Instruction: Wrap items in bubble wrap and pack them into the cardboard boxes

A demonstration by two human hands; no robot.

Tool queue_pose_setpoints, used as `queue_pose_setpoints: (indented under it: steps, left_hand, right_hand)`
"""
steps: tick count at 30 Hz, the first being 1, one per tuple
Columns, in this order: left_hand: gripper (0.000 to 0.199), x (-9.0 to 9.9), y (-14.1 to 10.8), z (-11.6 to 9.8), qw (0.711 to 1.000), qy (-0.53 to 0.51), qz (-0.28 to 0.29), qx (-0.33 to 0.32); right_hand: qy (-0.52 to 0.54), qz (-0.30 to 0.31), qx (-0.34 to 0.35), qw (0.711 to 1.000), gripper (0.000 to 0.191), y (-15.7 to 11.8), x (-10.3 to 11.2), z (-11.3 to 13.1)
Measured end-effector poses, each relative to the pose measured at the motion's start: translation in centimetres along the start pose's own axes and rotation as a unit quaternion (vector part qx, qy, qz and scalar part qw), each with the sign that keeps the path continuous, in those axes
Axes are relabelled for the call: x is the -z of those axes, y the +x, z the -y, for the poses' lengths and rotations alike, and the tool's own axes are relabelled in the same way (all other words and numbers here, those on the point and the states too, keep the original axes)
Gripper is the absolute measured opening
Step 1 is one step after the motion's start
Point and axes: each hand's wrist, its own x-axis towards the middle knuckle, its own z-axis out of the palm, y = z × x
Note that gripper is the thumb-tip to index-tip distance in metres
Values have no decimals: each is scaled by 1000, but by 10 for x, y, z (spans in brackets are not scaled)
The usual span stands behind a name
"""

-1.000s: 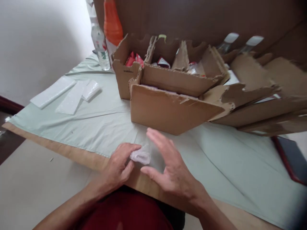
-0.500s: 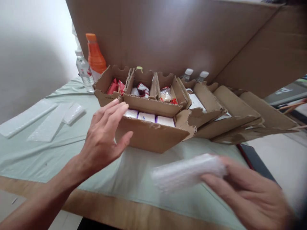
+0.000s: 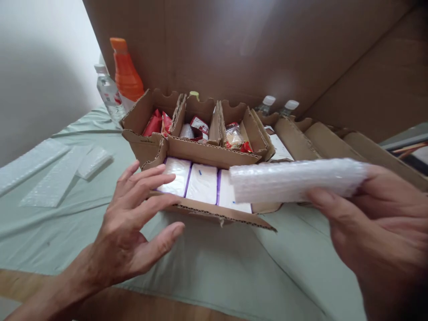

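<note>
A roll of bubble wrap (image 3: 294,180) is gripped in my right hand (image 3: 374,218), held level above the right end of the front cardboard box (image 3: 214,214). That box holds three white packs with purple edges (image 3: 202,183), the right one partly covered by the roll. My left hand (image 3: 133,223) is at the box's front left edge, fingers spread and holding nothing. Behind stand cardboard compartments with red packets (image 3: 154,124), a red and white packet (image 3: 200,127) and a clear wrapped item (image 3: 234,136).
More bubble wrap pieces (image 3: 50,176) lie on the green cloth (image 3: 207,267) at the left. An orange bottle (image 3: 129,78) and a clear bottle (image 3: 109,93) stand at the back left. Further cardboard compartments (image 3: 334,142) lean to the right; a tall cardboard panel (image 3: 217,44) rises behind.
My right hand has raised the bubble wrap roll from over the cloth to above the front box. The front box now shows more of its inside. My left hand's fingers have spread wider.
</note>
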Motion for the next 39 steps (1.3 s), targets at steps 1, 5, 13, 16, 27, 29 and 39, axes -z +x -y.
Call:
queue_pose_setpoints:
  steps: [1, 5, 13, 16, 27, 29, 39]
  left_hand:
    - [25, 4, 2, -2, 1000, -4, -14, 4]
    - [41, 22, 2, -25, 999, -23, -47, -6]
    - [58, -31, -55, -94, 948, -262, 70, 168]
    - [49, -49, -86, -100, 872, -345, 107, 331]
    - [103, -50, -122, -95, 808, -410, 166, 390]
    - [92, -49, -122, -95, 818, -404, 153, 380]
    - [73, -31, -132, -31, 888, -329, 4, 322]
  right_hand:
    - [19, -18, -3, 1000, 23, -1, -9, 7]
    - [83, -2, 4, 997, 23, -14, -18, 35]
    - [99, 171, -21, 980, 35, -82, -52, 52]
    - [144, 221, -88, 961, 42, -115, -71, 37]
    - [123, 241, -158, 949, 64, -155, -91, 24]
    - [92, 219, -161, 958, 67, -158, -94, 23]
    - [127, 147, -131, 972, 14, -157, -87, 8]
